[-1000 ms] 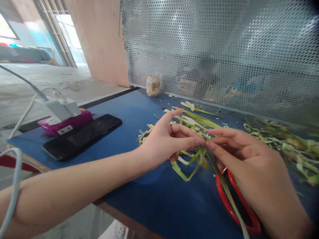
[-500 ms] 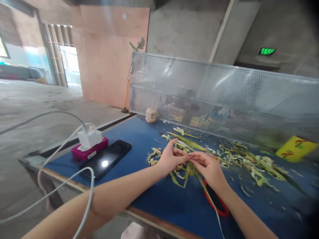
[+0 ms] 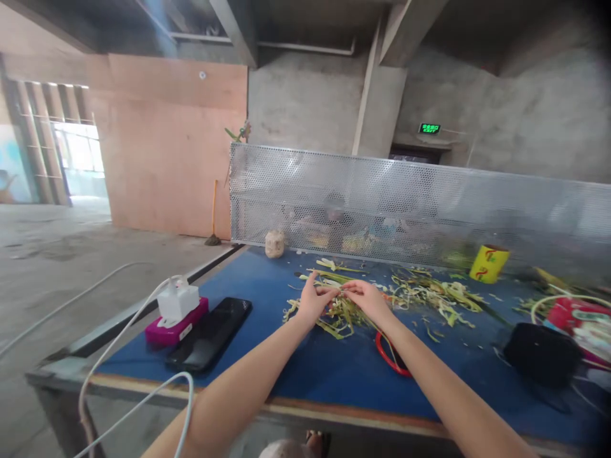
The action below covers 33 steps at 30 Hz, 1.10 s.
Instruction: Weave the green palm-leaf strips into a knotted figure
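Observation:
My left hand (image 3: 312, 304) and my right hand (image 3: 371, 300) meet over the blue tabletop (image 3: 334, 388), fingertips pinched together. Between them they hold a thin pale-green plant strip, mostly hidden by the fingers. Beneath the hands lies a heap of green and yellowish leaf strips (image 3: 341, 324). Long pale stalks (image 3: 334, 277) rest just beyond my left thumb. A red loop (image 3: 383, 357), partly covered by my right forearm, sits on the table; I cannot make out the whole object.
A black phone (image 3: 212, 334) and a magenta power strip (image 3: 198, 319) with a white charger (image 3: 179, 301) lie left. A perforated metal panel (image 3: 420, 210) borders the far edge. Right are more leaf scraps (image 3: 451, 296), a yellow roll (image 3: 489, 264) and a black object (image 3: 541, 356).
The view has swung right and upward, bringing the black object and a red item at right into sight. My hands stay pinched together over the heap.

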Each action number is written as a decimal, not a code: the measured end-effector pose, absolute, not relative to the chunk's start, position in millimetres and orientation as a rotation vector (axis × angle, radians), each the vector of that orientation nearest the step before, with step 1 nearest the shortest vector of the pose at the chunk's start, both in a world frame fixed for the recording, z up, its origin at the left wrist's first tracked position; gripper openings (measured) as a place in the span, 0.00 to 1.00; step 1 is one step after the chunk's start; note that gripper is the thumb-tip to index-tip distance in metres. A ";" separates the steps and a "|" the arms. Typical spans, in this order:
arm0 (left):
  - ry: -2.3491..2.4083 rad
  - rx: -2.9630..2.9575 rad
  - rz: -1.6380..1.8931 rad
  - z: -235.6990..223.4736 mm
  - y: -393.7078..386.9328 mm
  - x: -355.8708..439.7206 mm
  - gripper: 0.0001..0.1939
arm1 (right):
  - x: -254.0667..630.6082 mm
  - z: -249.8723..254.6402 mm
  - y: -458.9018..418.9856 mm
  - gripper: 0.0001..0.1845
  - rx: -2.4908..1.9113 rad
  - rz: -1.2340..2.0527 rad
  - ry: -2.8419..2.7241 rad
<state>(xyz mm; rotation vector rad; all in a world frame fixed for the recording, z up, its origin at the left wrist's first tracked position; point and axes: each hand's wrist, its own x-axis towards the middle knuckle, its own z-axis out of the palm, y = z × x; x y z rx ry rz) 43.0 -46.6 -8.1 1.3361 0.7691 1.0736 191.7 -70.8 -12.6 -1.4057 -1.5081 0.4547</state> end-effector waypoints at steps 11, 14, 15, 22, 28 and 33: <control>0.924 1.405 1.112 -13.2 -28.4 34.0 0.15 | 163.2 1.7 -56.5 0.11 -1.476 0.334 -1.577; 0.927 1.430 1.147 -13.2 -26.3 31.9 0.15 | 159.9 -8.0 -52.5 0.12 -1.503 0.335 -1.589; 0.925 1.437 1.155 -13.2 -25.8 31.2 0.14 | 160.2 -11.0 -52.0 0.12 -1.509 0.344 -1.592; 0.841 1.466 1.195 -13.1 -25.0 29.9 0.33 | 169.3 -19.7 -56.1 0.14 -1.464 0.519 -1.633; 0.729 1.476 1.153 -12.7 -24.9 30.5 0.42 | 176.0 -20.8 -54.0 0.18 -1.387 0.653 -1.549; 0.707 1.461 1.151 -13.5 -23.2 31.4 0.51 | 179.7 -21.1 -54.6 0.18 -1.330 0.737 -1.493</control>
